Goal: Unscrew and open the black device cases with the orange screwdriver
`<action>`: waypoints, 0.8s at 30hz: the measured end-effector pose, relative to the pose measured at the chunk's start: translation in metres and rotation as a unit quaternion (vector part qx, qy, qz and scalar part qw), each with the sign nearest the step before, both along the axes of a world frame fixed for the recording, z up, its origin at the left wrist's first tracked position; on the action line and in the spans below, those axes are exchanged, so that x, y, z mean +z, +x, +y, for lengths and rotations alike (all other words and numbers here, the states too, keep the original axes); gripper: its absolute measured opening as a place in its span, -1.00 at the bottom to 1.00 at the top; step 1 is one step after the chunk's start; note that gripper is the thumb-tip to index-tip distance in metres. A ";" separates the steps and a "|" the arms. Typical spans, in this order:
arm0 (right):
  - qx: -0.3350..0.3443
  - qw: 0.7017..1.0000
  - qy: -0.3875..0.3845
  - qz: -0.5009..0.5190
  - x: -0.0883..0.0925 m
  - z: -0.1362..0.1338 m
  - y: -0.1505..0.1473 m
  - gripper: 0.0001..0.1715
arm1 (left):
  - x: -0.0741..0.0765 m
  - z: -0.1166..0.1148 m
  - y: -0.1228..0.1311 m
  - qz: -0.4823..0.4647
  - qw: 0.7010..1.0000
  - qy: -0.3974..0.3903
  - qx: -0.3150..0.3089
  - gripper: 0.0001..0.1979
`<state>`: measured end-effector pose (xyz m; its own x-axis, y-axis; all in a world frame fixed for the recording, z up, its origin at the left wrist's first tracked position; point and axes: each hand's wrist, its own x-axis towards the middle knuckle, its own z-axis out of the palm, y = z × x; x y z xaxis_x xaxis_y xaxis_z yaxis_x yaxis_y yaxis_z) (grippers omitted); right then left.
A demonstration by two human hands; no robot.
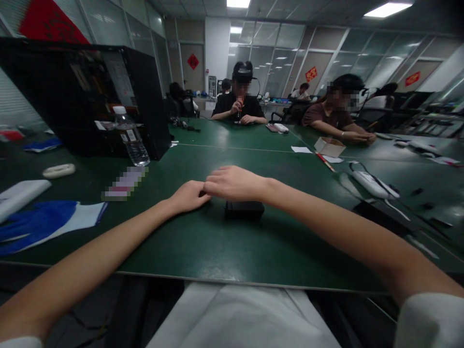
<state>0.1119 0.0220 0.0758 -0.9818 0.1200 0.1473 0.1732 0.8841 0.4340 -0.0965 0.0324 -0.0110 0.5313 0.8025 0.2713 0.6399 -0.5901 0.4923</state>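
Both my hands meet near the middle of the green table [217, 241]. My left hand [188, 195] has its fingers curled together and tucked under the other hand; what they pinch is hidden. My right hand [234, 182] lies palm down with its fingers bent, resting over a small black box [244, 210], whose front face shows just below the wrist. Whether it grips the box or only covers it I cannot tell.
A black computer case [83, 96] stands at the back left with a water bottle [132, 137] before it. Blue and white gloves [47, 224] and a tape roll [58, 170] lie left. Cables, a white device [373, 184] and a cardboard box [329, 146] lie right. Two people sit opposite.
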 end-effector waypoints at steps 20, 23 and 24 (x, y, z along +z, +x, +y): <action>-0.367 0.890 -0.270 0.020 -0.051 0.011 0.146 -0.63 | 0.008 -0.031 0.071 -0.033 0.981 0.023 -0.192 -0.47; -0.354 0.898 -0.260 0.039 -0.050 0.010 0.144 -0.62 | 0.006 -0.033 0.068 -0.035 0.982 0.022 -0.184 -0.48; -0.343 0.901 -0.259 0.057 -0.049 0.010 0.145 -0.60 | 0.005 -0.034 0.068 -0.038 0.983 0.021 -0.176 -0.50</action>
<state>0.2564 0.0322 0.0268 -0.6331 0.7741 -0.0067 0.7729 0.6316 -0.0609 -0.0281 -0.0016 -0.0057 0.7512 0.5597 0.3499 0.3549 -0.7894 0.5009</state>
